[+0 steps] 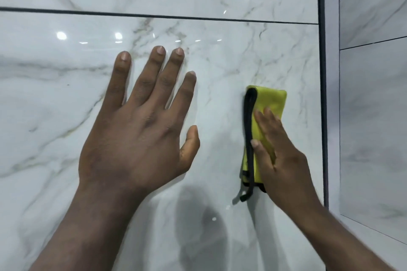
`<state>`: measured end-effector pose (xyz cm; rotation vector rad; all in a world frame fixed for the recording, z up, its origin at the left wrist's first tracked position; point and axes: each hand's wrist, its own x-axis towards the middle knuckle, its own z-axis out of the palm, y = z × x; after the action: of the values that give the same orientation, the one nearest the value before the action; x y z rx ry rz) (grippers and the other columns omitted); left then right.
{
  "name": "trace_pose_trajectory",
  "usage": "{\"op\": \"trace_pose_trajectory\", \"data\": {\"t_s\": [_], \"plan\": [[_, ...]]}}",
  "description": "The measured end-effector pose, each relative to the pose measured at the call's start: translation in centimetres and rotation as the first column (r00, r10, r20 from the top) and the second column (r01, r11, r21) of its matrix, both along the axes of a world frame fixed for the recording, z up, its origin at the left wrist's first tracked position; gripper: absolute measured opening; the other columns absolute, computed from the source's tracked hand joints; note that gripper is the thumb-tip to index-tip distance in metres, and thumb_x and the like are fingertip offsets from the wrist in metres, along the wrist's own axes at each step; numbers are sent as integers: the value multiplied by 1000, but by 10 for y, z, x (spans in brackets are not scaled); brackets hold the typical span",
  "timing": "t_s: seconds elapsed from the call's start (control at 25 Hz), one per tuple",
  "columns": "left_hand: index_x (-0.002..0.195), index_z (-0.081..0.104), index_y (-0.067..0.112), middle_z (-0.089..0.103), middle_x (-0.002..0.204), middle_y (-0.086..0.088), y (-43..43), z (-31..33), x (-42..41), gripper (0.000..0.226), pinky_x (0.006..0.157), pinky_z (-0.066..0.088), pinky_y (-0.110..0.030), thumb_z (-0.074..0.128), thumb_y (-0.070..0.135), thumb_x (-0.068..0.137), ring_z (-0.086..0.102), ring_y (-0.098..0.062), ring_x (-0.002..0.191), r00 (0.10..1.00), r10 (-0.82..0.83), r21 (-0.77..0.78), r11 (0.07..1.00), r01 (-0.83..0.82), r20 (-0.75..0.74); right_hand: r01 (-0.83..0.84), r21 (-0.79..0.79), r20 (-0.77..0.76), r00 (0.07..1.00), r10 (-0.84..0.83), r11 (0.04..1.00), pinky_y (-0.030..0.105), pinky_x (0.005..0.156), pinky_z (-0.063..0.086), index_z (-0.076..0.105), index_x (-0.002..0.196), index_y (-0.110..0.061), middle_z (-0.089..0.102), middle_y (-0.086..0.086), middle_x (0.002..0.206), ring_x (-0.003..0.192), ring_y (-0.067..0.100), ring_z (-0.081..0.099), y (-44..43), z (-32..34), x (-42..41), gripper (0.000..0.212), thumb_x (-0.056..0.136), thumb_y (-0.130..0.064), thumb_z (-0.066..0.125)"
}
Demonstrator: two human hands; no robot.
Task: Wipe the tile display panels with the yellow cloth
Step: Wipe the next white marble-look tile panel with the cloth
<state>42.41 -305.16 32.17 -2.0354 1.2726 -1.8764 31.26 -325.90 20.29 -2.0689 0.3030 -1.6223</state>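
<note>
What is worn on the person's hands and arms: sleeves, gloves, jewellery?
Nothing visible. The left hand and the right hand are bare, with no gloves or rings; the nails are short. The left forearm and the right forearm show no sleeve, watch or bracelet.

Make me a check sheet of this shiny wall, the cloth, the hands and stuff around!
Surface: glossy marble-look tile panel, dark seam across its upper part.
Job's things: folded yellow cloth with black edging, flat against the panel near its right edge.
Clutter: nothing seen.
Hands: left hand flat on the panel, fingers spread; right hand presses the cloth with straight fingers.
Cables: nothing seen.
Surroundings: dark frame strip, second tile panel beyond it.
</note>
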Motion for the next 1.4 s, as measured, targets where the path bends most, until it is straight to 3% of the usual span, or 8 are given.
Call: {"op": "trace_pose_trajectory", "data": {"t_s": [0.2, 0.36, 0.52, 0.72, 0.88, 1.04, 1.2, 1.4], "plan": [[165, 41, 7, 21, 178, -17, 0, 0, 1, 75, 131, 13, -66, 44, 48, 103, 17, -34, 166, 1000, 2, -3, 1000, -2, 26, -11, -99, -107, 994, 1, 995, -7, 107, 7, 33, 161, -45, 21, -16, 171, 159, 8, 15, -31, 113, -1, 64, 108, -18, 57], [164, 43, 7, 23, 177, -18, -1, -1, 1, 74, 130, 15, -67, 45, 47, 103, 19, -35, 166, 999, 10, -23, 1000, -9, 37, -23, -327, -301, 950, -81, 945, 25, 121, 27, 12, 164, -50, 3, -22, 173, 160, 9, 4, -22, 95, -22, 84, 104, -19, 61], [164, 43, 7, 23, 177, -18, -1, 0, 0, 74, 131, 14, -67, 44, 48, 103, 18, -36, 166, 999, 14, -2, 1000, -14, 36, 23, -269, -455, 878, -148, 963, 43, 110, 49, -17, 152, -67, -26, -37, 164, 156, -1, -14, -1, 47, -23, 87, 110, -28, 48], [163, 44, 6, 26, 176, -19, 0, 0, -2, 74, 131, 12, -66, 46, 47, 102, 22, -37, 165, 1000, 11, 2, 1000, -11, 10, 106, -194, -278, 948, -158, 975, 43, 101, 49, -8, 161, -55, -17, -28, 170, 162, 11, -8, 2, 113, -4, 86, 109, -12, 45], [163, 45, 6, 26, 176, -19, 1, 1, -3, 73, 131, 11, -66, 45, 47, 102, 21, -37, 165, 1000, 18, 12, 1000, -18, 6, 71, -148, -217, 971, -102, 986, 37, 98, 50, -1, 159, -62, -7, -37, 168, 160, -1, -3, 44, 38, -1, 90, 107, -9, 50], [165, 40, 6, 20, 178, -20, 1, 3, -4, 76, 132, 7, -66, 42, 49, 102, 15, -37, 166, 999, 50, 48, 998, -50, -3, 17, 143, -77, 997, -6, 990, 42, 97, 55, 16, 153, -62, 50, -15, 156, 131, 22, 60, 49, 11, 5, 80, 102, -21, 63], [166, 38, 6, 19, 178, -20, 3, 4, -5, 79, 131, 7, -67, 44, 49, 100, 13, -38, 166, 999, 25, 59, 998, -23, -21, 127, 185, 141, 978, -154, 975, 1, 106, 30, 48, 150, -46, 44, -22, 160, 140, -3, 45, 25, 53, 14, 62, 97, -29, 75], [168, 31, 8, 13, 179, -20, 3, 3, -10, 83, 131, 2, -66, 40, 53, 99, 8, -38, 167, 999, 43, 96, 995, -41, -19, -29, 333, -12, 999, 35, 943, 49, 103, 54, 19, 151, -71, 33, -42, 157, 134, 14, 58, 80, -32, 6, 70, 103, -37, 56]]}}
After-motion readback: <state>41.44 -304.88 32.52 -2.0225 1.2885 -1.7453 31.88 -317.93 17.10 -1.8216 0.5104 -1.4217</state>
